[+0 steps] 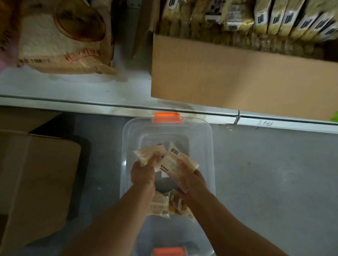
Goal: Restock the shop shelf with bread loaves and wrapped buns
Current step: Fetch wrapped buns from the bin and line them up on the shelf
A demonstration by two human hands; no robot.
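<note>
Buns in clear wrappers, one gripped in each hand: left hand [143, 170] holds a wrapped bun [149, 153], right hand [193, 184] another [179, 163], both above a clear plastic tub [211, 149] on the floor. Apparently mid-pickup; next, lifting them to the shelf [69, 92] ahead. About two packets [169, 206] remain inside.

Shop interior: white shelf [73, 90] stocked with barcoded packaged loaves [266, 16], a cardboard box [234, 76], concrete floor [278, 181].
</note>
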